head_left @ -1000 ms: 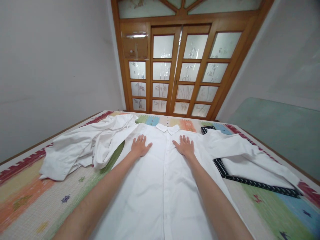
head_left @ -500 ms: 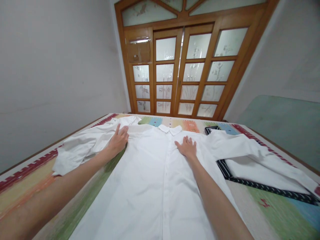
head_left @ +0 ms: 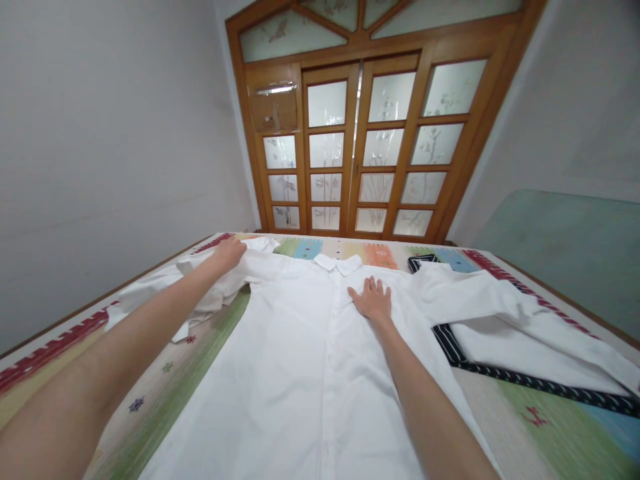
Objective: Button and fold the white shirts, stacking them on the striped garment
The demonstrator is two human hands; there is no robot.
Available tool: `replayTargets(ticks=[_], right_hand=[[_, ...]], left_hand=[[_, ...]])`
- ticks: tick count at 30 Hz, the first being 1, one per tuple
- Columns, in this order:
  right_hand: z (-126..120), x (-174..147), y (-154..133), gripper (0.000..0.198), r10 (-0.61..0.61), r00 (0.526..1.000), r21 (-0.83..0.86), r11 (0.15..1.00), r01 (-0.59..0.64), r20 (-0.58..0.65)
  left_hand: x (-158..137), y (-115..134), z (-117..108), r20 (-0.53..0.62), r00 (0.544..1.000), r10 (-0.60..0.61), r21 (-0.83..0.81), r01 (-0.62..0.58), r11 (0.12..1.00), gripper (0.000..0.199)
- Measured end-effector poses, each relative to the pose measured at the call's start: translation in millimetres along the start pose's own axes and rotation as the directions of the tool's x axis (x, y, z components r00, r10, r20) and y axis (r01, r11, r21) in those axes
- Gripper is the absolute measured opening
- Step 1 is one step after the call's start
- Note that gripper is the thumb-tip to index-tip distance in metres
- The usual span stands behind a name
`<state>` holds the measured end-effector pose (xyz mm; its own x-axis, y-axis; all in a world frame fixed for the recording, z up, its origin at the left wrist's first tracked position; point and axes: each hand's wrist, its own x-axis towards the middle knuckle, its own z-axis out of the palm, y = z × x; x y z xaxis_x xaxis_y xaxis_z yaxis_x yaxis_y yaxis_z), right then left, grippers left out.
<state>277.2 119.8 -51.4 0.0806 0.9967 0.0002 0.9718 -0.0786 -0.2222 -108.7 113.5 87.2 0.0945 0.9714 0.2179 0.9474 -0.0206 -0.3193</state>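
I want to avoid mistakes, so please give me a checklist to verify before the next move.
1. White button-front shirt lies front up: ok.
2. Collar uncovered at the far end: ok.
3. Right grip resting on the shirt's chest: ok, fingers spread.
4. Left grip secure on the fabric: cannot tell, its far side is hidden.
5. Left-side sleeve lying smooth: not ok, bunched.

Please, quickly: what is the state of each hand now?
Left hand: closed, seemingly holding the white sleeve.
Right hand: open, palm down on the white shirt.
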Motion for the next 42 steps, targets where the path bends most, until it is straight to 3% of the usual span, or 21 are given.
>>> replayTargets(ticks=[5,10,16,21,26,29,33,35,38,42], right_hand=[[1.0,1.2,-0.4,0.080,0.005,1.000,0.001,1.000,-0.005,-0.004],[3.6,3.1,0.0,0.080,0.009,1.000,-0.008,1.000,-0.009,-0.019],[4.8,3.8,0.0,0.080,0.011,1.000,0.007,1.000,-0.011,-0.016],[3.4,3.0,-0.6,0.080,0.009,1.000,0.001,1.000,-0.009,-0.017],[1.9,2.0,-0.9,0.077,0.004,1.000,-0.004,1.000,-0.004,-0.013],[2.2,2.1,-0.7,0.075,0.001,1.000,-0.008,1.000,-0.001,-0.021],[4.1,1.4,-0.6,0.068,-0.007,0.999,-0.025,1.000,0.006,-0.051],[5.0,0.8,-0.7,0.064,-0.012,0.997,-0.034,0.999,0.010,-0.072],[5.1,0.7,-0.9,0.062,-0.022,0.997,-0.037,0.999,0.019,-0.078],[3.2,2.8,1.0,0.062,-0.069,0.997,-0.049,0.997,0.066,-0.045]], left_hand=[[12.7,8.6,-1.5,0.000,0.999,-0.035,0.109,0.035,0.993,0.034],[7.7,9.1,13.6,-0.048,0.998,0.030,0.188,-0.021,0.982,0.037],[-9.3,13.7,37.2,-0.024,1.000,0.007,0.194,-0.002,0.981,0.035],[-4.1,30.4,31.9,-0.059,0.998,0.036,0.148,-0.027,0.989,0.029],[17.1,86.2,13.0,-0.161,0.982,0.094,0.019,-0.092,0.996,0.034],[24.8,136.7,10.3,-0.029,0.993,0.118,-0.156,-0.121,0.980,0.044],[28.7,199.5,24.5,0.016,0.965,0.263,-0.381,-0.237,0.894,0.047],[29.7,223.0,35.4,0.069,0.961,0.268,-0.447,-0.210,0.869,0.045],[30.7,246.5,51.0,0.051,0.970,0.238,-0.457,-0.189,0.869,0.043],[33.9,258.6,65.9,0.003,0.988,0.155,-0.492,-0.133,0.861,0.049]])
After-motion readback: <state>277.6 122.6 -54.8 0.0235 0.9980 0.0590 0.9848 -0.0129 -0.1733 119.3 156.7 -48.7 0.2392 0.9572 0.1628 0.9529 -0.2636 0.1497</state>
